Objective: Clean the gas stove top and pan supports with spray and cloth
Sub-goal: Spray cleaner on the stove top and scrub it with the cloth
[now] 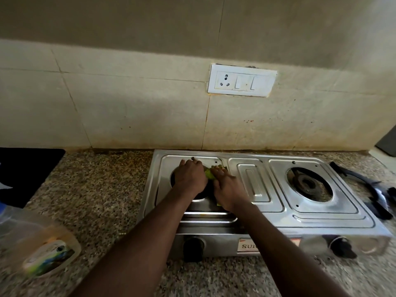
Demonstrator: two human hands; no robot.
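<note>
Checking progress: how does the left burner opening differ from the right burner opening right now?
The left burner opening is mostly covered by the left hand and the right hand, which presses a green cloth at its rim; the right burner opening is uncovered. The right one's dark burner shows; the left one's is hidden. Neither carries a pan support; dark supports lie right of the stove.

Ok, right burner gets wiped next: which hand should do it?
Right. The right hand presses on the cloth and lies nearer the right burner; the left hand rests bare on the stove, farther off.
</note>
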